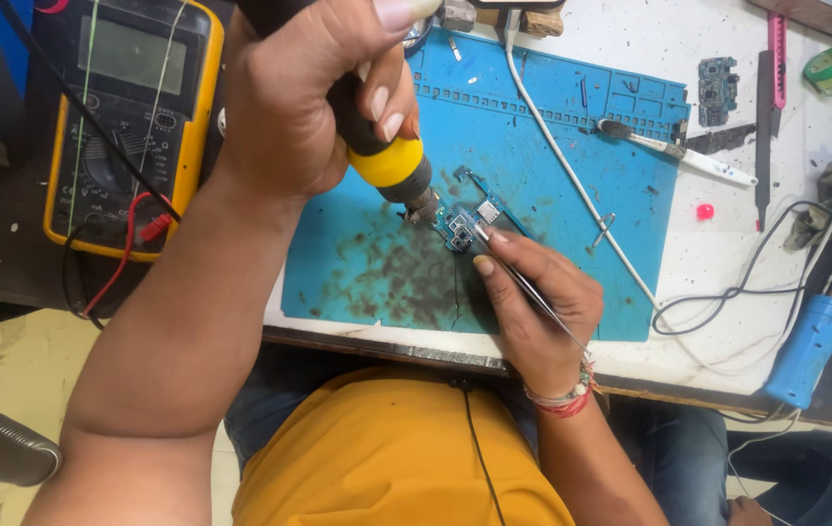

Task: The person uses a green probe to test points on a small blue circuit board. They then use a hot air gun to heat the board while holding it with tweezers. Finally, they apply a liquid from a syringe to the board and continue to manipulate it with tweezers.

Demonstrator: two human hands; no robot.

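Left hand (314,93) grips a hot-air handpiece (391,161), nozzle aimed down at a small circuit board (464,226); right hand (537,302) pinches tweezers (523,282), steadying it on the blue mat (542,146).

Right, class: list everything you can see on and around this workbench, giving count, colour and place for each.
Work mat: one, blue, stained dark, on the bench.
Circuit board: one, blue-green, mid-mat.
Hot-air tool: one, black and yellow, nozzle at the board.
Tweezers: one, metal, tip on the board.
Multimeter: one, yellow and black, upper left.
Second board: one, dark, top right.
Brush: one, white handle, mat's right edge.
Soldering iron handle: one, blue, lower right.
Left hand: grips the hot-air tool.
Right hand: fingers pinch the tweezers.
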